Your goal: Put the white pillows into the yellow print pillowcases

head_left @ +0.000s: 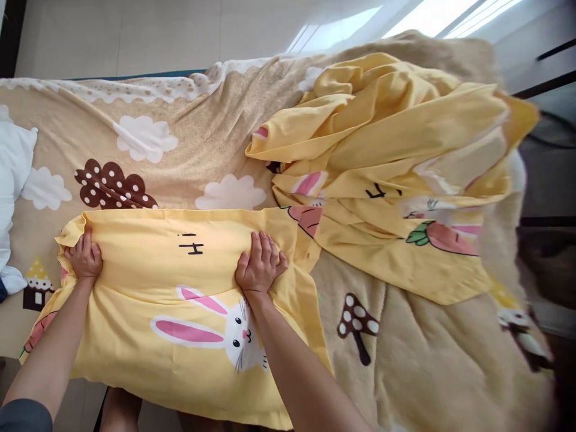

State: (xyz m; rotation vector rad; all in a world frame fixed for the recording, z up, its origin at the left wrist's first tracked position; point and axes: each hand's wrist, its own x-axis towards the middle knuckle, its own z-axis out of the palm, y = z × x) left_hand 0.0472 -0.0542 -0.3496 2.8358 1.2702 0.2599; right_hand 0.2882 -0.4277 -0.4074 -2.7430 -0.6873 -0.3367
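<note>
A yellow sheet with a white rabbit print [180,300] lies folded across the near edge of the bed. My left hand [84,257] presses on its left end, fingers curled into the bunched cloth at the corner. My right hand [260,264] lies on the sheet's upper right part, fingers together and bent, gripping a fold. The rest of the yellow sheet [387,174] is heaped in loose folds to the right, showing carrot and rabbit-ear prints.
A beige blanket [189,138] with white clouds, brown dotted trees and mushrooms covers the bed. A white pillow [12,180] lies at the far left. Pale floor and a bright window strip run along the top. Dark furniture stands at the right.
</note>
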